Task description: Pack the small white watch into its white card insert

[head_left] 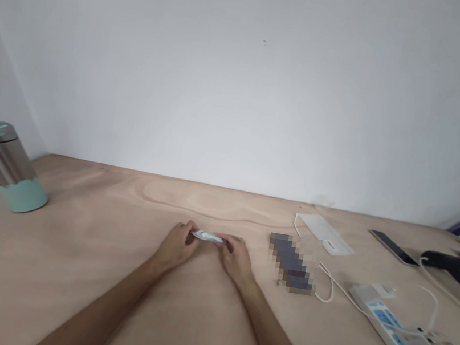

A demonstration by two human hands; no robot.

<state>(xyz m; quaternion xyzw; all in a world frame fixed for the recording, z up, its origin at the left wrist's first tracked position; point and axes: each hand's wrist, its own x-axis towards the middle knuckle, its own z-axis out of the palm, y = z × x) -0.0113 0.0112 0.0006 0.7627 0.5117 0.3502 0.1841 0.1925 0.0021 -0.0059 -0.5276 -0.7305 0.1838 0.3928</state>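
A pale wooden table [131,195] with swirling grain runs across the view beneath a plain white wall [244,76]. At the far right lies a white power strip [400,336] with blue switches, trailing thin white cables. At the far left a steel tumbler [0,161] with a smooth mint-green base lies tilted. Right of centre are a pixelated, unreadable bar [290,263], a flat white pad [324,234] and a dark glass phone [394,247].

Bare forearms reach in from the bottom edge. The left hand [176,245] and right hand [235,258] curl closed, nearly meeting at the centre, both gripping a small glossy silver-white packet [207,236]. Its long axis runs side to side between them, one end in each hand.
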